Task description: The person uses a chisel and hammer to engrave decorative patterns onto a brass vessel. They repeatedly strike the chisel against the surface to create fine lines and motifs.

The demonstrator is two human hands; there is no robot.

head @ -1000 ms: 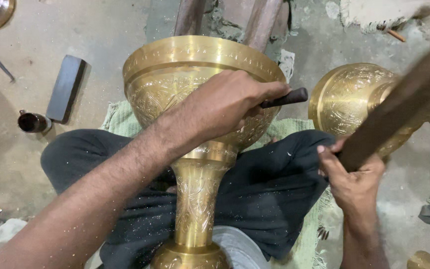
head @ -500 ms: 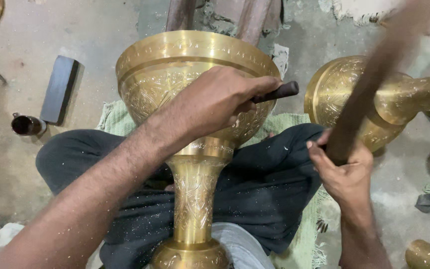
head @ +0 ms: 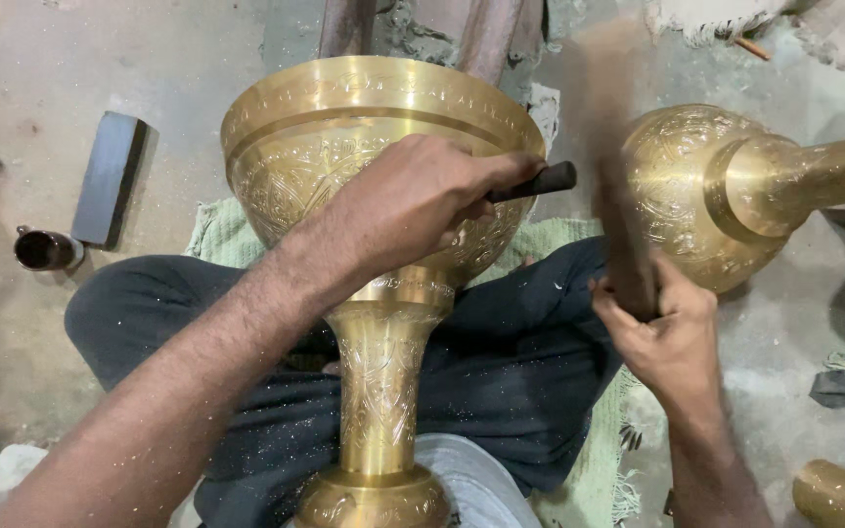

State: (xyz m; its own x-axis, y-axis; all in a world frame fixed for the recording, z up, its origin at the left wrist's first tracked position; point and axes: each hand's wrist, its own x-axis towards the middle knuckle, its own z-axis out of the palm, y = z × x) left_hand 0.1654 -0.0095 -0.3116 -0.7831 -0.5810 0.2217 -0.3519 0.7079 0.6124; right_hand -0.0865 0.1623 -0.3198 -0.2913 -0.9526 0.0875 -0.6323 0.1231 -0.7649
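A tall engraved brass goblet-shaped vase lies across my lap, its wide bowl pointing away from me. My left hand rests on the bowl's side and grips a short dark chisel, whose end sticks out to the right. My right hand is closed around a wooden mallet handle, which stands nearly upright and is blurred by motion. The chisel's tip is hidden under my left hand.
A second engraved brass vessel lies on its side at the right. A dark rectangular block and a small dark cup sit on the concrete floor at the left. A green cloth is under my legs. Another brass piece shows at the bottom right.
The wooden mallet has swung from slanting far right to nearly upright, closer to the chisel. My left hand has stayed on the bowl with the chisel.
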